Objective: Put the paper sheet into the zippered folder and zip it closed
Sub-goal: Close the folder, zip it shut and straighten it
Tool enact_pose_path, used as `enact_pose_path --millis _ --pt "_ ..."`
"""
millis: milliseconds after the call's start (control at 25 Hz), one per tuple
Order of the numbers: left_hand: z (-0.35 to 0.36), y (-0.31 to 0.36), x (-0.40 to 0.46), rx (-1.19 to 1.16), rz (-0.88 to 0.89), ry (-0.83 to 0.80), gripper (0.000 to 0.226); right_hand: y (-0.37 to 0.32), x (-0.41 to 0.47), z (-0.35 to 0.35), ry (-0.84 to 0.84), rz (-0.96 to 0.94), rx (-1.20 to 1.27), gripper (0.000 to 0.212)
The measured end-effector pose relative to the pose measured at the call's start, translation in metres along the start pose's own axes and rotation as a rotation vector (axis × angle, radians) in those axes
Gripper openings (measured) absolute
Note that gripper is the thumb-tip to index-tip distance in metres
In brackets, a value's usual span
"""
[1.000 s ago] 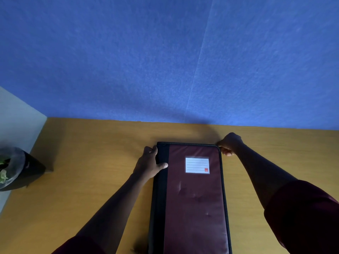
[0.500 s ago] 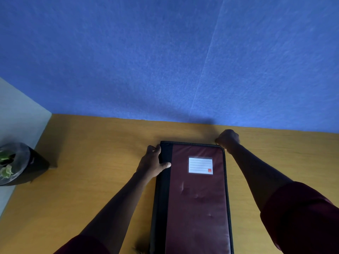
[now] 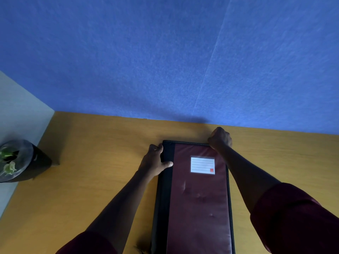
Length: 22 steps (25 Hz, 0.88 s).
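A maroon zippered folder with a black spine and a white label lies closed on the wooden desk, its long side pointing away from me. My left hand rests on the spine near the far left corner, thumb on the cover. My right hand is a closed fist at the far right corner, pinching what seems to be the zipper pull, which is hidden by the fingers. No paper sheet is visible.
A dark pot with a green plant stands at the desk's left edge. A blue wall rises just behind the folder's far end. Bare desk lies on both sides of the folder.
My right hand has slid from the right edge up and around to the folder's far right corner. The left hand has stayed on the spine.
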<state>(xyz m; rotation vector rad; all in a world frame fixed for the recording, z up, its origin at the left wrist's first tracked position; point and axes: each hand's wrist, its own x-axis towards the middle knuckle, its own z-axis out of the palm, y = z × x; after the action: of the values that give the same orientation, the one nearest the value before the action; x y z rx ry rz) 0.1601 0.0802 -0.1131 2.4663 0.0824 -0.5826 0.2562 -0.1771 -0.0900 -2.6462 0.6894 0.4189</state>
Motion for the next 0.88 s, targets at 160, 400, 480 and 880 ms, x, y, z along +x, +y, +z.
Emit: enact_pose_path --millis 160,400,480,880 --pt "0.001 -0.002 0.0 -0.02 0.0 0.0 0.097 -0.01 -0.006 0.006 0.029 -0.041 -0.074 0.022" --pt "0.002 -0.003 0.001 -0.014 0.0 0.005 0.097 0.003 -0.001 -0.004 0.028 0.01 -0.068 0.028" --pt "0.003 -0.003 0.0 -0.021 0.002 0.006 0.097 0.008 0.002 -0.009 0.025 0.036 -0.042 0.031" --pt "0.002 -0.004 0.0 -0.037 0.015 0.004 0.098 -0.044 -0.024 0.009 0.004 -0.123 -0.013 0.025"
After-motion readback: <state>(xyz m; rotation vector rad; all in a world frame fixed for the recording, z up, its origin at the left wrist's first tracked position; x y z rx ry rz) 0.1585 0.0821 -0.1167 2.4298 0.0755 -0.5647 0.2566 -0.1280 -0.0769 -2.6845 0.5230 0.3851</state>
